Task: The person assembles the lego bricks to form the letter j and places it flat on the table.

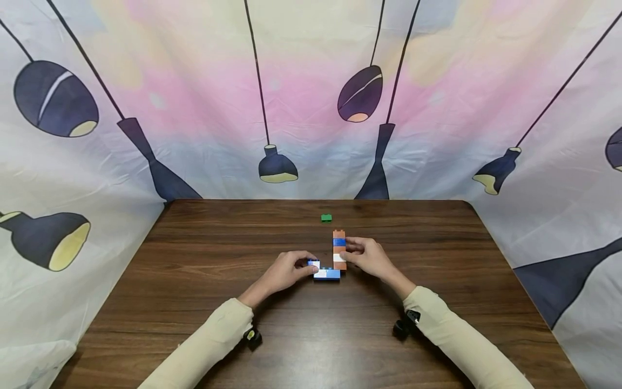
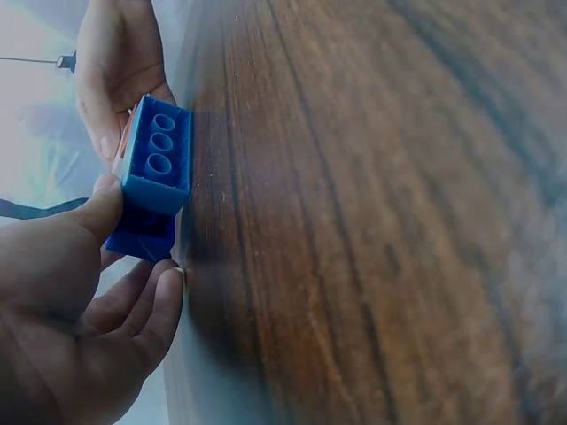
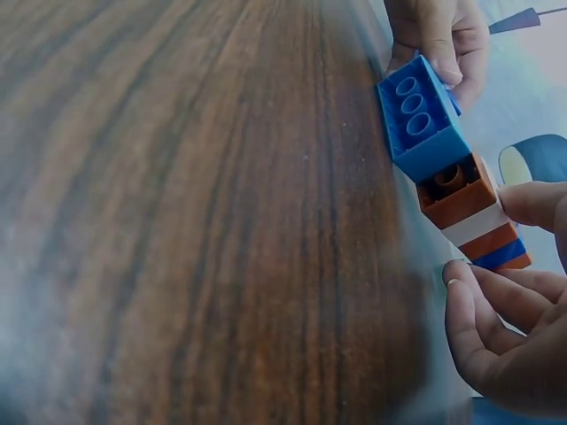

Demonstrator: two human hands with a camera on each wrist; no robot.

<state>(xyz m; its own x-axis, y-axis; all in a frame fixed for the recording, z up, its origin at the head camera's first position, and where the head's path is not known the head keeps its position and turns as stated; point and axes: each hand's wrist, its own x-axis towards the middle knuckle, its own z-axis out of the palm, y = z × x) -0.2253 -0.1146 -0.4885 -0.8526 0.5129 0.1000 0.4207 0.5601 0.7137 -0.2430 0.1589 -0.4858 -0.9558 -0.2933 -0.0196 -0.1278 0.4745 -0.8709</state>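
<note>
My left hand [image 1: 286,270] pinches a small blue brick [image 2: 142,243] between thumb and fingers. That brick sits against the left end of a longer light blue brick [image 1: 332,275], whose hollow underside shows in both wrist views. My right hand [image 1: 373,259] grips a column of orange, white and blue bricks [image 1: 339,234], with the thumb on its near side in the head view. The column's orange end brick [image 3: 457,197] meets the right end of the light blue brick; whether they are locked together I cannot tell.
A small green brick [image 1: 326,218] lies on the brown wooden table [image 1: 218,232], beyond the column. Behind the table hangs a cloth [image 1: 311,102] printed with lamps. A dark wrist device [image 1: 252,338] is on the left sleeve, another [image 1: 402,328] on the right.
</note>
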